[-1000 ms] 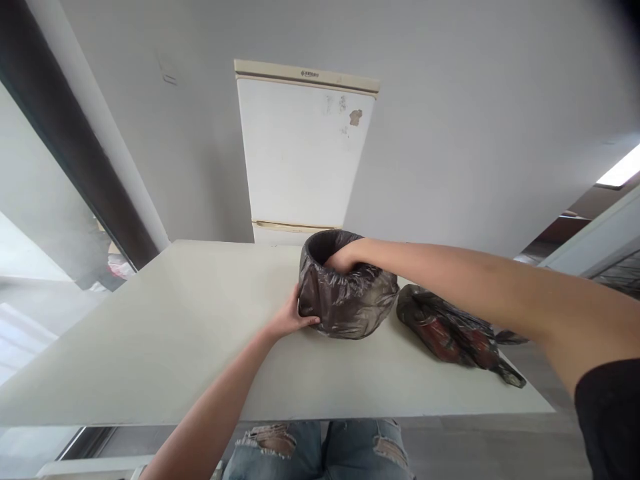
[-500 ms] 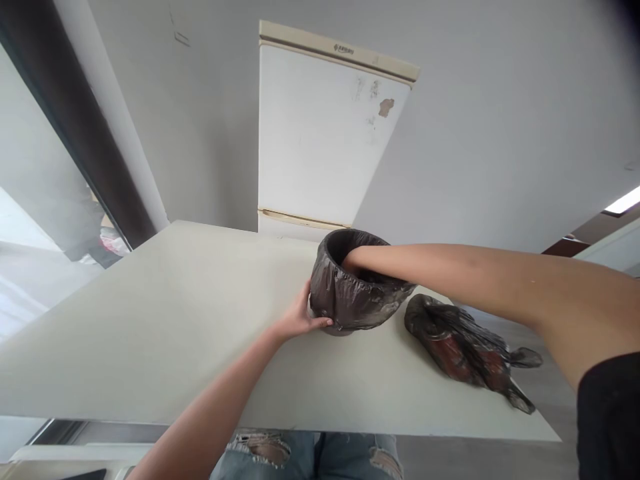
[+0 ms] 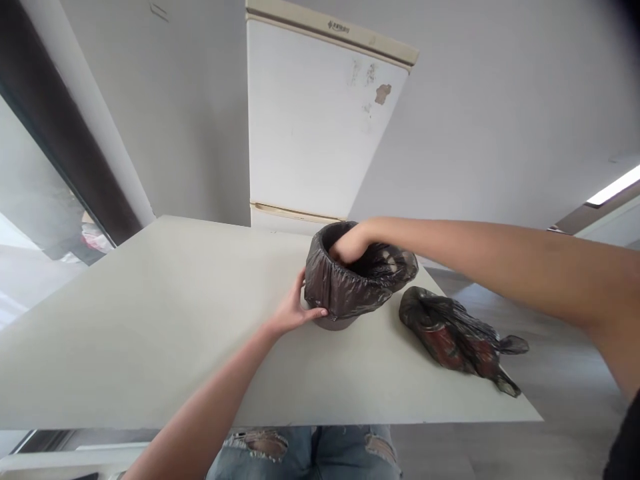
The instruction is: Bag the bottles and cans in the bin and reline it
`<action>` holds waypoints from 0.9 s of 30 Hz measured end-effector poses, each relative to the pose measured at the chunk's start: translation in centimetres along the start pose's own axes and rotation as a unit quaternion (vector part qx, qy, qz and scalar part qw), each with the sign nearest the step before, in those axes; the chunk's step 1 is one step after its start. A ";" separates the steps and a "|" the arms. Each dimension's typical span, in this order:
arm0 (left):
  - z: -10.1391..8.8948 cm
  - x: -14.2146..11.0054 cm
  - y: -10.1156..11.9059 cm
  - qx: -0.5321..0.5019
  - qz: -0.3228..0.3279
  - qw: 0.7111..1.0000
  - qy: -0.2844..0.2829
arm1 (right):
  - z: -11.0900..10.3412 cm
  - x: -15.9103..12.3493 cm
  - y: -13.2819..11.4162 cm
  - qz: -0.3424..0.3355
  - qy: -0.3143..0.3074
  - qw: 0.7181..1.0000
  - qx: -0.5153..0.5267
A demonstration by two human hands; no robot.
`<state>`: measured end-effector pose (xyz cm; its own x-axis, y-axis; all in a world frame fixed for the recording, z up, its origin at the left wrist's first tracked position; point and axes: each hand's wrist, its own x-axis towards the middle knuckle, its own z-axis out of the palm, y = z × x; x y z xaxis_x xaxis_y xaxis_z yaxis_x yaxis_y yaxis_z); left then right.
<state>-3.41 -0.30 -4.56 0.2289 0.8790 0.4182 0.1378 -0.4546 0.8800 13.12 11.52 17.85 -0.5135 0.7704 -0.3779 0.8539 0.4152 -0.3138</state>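
Two bare hands work at one small bin on a broad pale table (image 3: 150,320), which fills the lower half of the view and carries everything else. Behind its far edge stands a tall white fridge (image 3: 310,127) against a grey wall, its door marked with a brown scuff near the top right; it is well apart from the hands. On the table's right part, near the centre of its depth, sits the bin (image 3: 340,293), a small round tub lined with a dark, crinkled plastic bag whose edge is folded down over the rim and bunches loosely toward the right. Just beside it on the right, apart from it, lies a tied dark bag (image 3: 455,337) on its side, reddish contents showing through the film and its knotted tail pointing to the table's right edge. The right hand (image 3: 350,245) reaches across from the right and dips into the bin's mouth, its fingers curled downward against the liner inside; whether they pinch the plastic I cannot tell, since the rim hides the fingertips. The left hand (image 3: 293,308) is spread open and pressed flat to the bin's near left wall, thumb below the liner's edge.
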 end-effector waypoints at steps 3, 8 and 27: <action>0.0 0.0 -0.3 -0.013 0.006 1.000 0.001 | -4.0 -3.8 -0.7 -0.081 -0.151 0.985 -0.031; 0.0 0.0 -0.6 -0.014 -0.010 1.000 -0.008 | -4.5 -10.5 1.8 -0.015 0.129 0.992 0.003; -0.9 1.2 -0.7 -0.071 0.047 0.973 0.217 | 3.3 -13.4 8.1 0.165 0.217 0.930 0.245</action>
<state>-4.13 1.22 -4.51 -0.1976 0.8263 0.5274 -0.0053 -0.5389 0.8423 26.65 2.93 17.46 -0.0570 0.9840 -0.1690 0.7636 -0.0661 -0.6423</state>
